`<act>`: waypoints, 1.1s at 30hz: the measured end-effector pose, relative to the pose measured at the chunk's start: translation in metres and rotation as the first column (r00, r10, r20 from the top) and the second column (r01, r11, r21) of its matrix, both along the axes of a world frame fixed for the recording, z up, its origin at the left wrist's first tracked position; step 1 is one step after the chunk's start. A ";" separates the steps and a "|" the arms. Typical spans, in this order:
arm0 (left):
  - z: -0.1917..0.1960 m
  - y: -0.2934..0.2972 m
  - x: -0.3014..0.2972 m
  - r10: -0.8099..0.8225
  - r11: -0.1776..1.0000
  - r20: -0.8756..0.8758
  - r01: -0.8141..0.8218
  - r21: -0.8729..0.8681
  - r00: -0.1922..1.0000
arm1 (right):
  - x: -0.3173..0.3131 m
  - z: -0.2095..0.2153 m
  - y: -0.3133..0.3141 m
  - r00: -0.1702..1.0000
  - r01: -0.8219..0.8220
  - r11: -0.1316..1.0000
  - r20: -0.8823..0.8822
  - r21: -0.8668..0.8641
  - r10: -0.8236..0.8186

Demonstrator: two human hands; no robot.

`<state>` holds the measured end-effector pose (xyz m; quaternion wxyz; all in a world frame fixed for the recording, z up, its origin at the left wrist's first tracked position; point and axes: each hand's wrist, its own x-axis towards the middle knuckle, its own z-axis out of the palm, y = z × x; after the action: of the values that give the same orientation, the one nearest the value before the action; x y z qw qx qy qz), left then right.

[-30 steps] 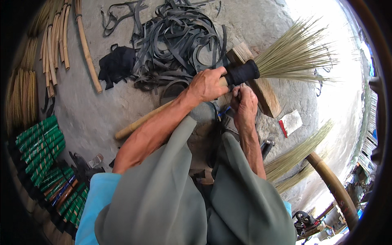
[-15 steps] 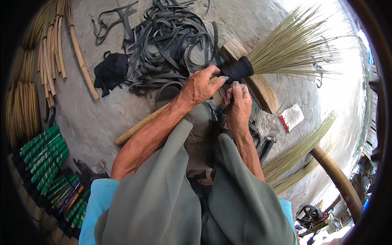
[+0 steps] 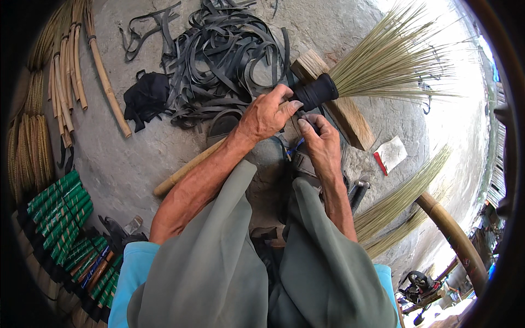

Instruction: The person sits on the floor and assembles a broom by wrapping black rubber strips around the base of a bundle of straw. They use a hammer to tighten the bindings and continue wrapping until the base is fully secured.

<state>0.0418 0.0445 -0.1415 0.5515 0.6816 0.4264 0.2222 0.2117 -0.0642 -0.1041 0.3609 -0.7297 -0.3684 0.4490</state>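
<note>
Under me: grey concrete floor [image 3: 142, 158] | landmark: pale wooden block [image 3: 333, 98] | left of it: my tangled black rubber strips [image 3: 219, 54] | farther left: tan cane sticks [image 3: 71, 71] | right: white-red packet [image 3: 391, 154]

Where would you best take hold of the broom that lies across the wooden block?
Probably on the black wrapped neck of the broom, coming from above: it is narrow, round and firm, raised on the wooden block. The splayed bristles beyond would give way. The left hand already grips just behind that neck; the right hand is beside it.

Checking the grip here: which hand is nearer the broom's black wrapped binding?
Left. The left hand touches the black binding at its end; the right hand sits just below it, apart.
</note>
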 end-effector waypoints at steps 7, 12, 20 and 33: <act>0.000 -0.001 0.001 -0.002 0.999 -0.012 0.003 0.037 1.000 | -0.007 -0.002 -0.005 0.993 0.003 0.992 0.116 0.126 -0.017; 0.003 -0.002 0.000 -0.009 0.994 -0.043 0.014 0.105 0.999 | -0.008 -0.006 -0.002 0.915 -0.184 0.948 0.396 0.259 0.069; 0.000 0.000 0.004 0.035 0.988 -0.066 -0.025 0.150 0.997 | -0.008 -0.002 0.000 0.967 -0.167 0.982 0.207 0.087 0.146; 0.001 -0.006 0.017 0.183 0.977 -0.335 -0.132 0.170 0.924 | -0.011 -0.010 0.021 0.444 0.240 0.916 -0.803 -0.321 -0.397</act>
<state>0.0584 0.0387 -0.1409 0.3967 0.7118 0.5536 0.1718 0.2006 -0.0428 -0.1145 0.5130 -0.4945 0.0393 0.7005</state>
